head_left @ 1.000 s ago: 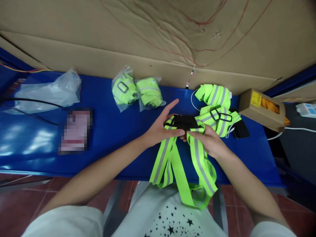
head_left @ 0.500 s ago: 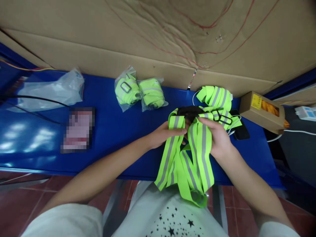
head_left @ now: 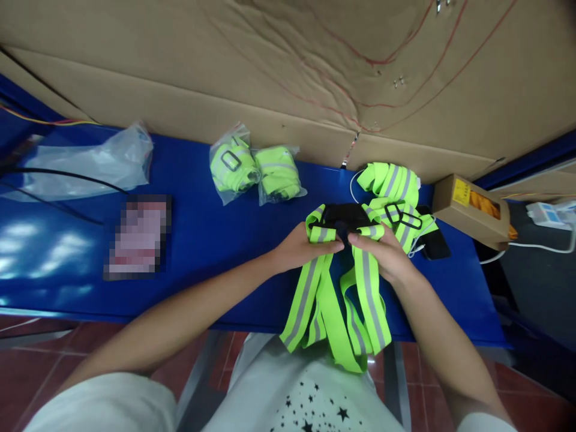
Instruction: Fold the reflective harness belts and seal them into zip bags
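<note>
Right hand point(head_left: 390, 257) shifted nearer left hand point(head_left: 297, 247), each grip pinching reflective straps point(head_left: 371, 291), hanging below.

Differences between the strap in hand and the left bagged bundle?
The held strap hangs in loose loops; the left bagged bundle is wound compactly. The strap is unbagged, gripped by left hand and right hand; the bundle lies in clear plastic on the blue table. Both are yellow-green with grey stripes.

Blue table point(head_left: 202, 240), cardboard wall point(head_left: 180, 54) behind
A clear plastic bag point(head_left: 90, 168) lies at left, near a pixelated item point(head_left: 139, 237); at right, a brown box point(head_left: 468, 219) with a yellow label point(head_left: 461, 192) sits beside a dark device point(head_left: 436, 244). Red wires point(head_left: 382, 62) cross the wall.
</note>
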Motion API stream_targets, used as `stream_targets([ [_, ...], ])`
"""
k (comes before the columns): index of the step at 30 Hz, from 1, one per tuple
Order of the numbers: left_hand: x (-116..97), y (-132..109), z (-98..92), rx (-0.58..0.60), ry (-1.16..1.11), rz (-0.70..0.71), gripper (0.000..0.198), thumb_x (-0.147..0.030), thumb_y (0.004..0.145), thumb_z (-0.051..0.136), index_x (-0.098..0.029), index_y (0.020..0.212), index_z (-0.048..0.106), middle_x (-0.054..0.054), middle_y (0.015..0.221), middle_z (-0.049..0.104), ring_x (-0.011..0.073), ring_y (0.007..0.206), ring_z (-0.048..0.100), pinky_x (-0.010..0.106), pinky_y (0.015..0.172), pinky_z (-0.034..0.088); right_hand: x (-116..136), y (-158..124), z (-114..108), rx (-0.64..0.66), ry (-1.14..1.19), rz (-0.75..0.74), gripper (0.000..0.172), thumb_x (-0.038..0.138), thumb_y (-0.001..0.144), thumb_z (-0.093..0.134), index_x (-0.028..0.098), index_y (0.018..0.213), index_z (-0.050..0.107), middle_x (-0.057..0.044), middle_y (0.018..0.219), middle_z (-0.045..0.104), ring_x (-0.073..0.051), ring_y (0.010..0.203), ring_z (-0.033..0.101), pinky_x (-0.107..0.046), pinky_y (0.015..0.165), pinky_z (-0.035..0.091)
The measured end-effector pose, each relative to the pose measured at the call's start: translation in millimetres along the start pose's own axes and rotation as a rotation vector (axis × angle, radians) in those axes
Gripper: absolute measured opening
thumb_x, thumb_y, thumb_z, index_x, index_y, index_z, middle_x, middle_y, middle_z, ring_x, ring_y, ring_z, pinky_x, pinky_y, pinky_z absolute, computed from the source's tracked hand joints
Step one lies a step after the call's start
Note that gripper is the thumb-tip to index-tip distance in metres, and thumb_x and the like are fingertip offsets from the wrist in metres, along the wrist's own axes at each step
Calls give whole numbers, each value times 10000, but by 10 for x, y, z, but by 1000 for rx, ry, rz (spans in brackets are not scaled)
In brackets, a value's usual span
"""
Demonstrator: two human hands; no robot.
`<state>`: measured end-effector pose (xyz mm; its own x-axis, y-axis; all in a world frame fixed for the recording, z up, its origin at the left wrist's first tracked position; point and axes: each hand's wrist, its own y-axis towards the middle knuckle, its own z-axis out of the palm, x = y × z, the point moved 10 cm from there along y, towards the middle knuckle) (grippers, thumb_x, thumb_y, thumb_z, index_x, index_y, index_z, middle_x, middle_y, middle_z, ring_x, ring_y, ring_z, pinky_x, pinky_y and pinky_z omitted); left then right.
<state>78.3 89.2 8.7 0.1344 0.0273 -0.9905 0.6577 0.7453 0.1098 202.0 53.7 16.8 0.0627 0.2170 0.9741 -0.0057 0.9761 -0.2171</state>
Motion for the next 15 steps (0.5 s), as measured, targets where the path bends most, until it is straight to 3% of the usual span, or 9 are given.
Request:
stream_targets([
  [2,12,-8,22,24,-15,-36,246,-372,830,810,-142,865,730,55,887,747,210,869,697,341,865,560,-46,0,0,13,0,58,421,419,737,900,276,1106,759,-29,1146,789,-281,1099,734,-446,995,567],
  [5,19,-14,13,5,-29,-61,264,-397,814,818,-149,846,734,62,898,756,219,894,701,345,885,559,-66,-4,10,-4,1,68,355,432,740,898,265,1029,779,-35,1093,799,-280,1075,741,-427,983,573],
  [11,107,-27,10,-1,-103,-163,340,-418,780,839,-130,950,779,92,992,788,244,943,729,363,911,569,-270,-19,5,-21,289,292,374,415,617,942,223,894,780,-55,955,808,-314,977,763,-449,921,601],
  [15,135,-45,35,21,-77,-182,360,-418,794,827,-114,982,785,106,1033,794,273,1006,736,379,948,563,-315,2,25,29,391,354,310,388,557,925,230,760,754,-49,815,788,-348,1009,755,-459,914,601],
])
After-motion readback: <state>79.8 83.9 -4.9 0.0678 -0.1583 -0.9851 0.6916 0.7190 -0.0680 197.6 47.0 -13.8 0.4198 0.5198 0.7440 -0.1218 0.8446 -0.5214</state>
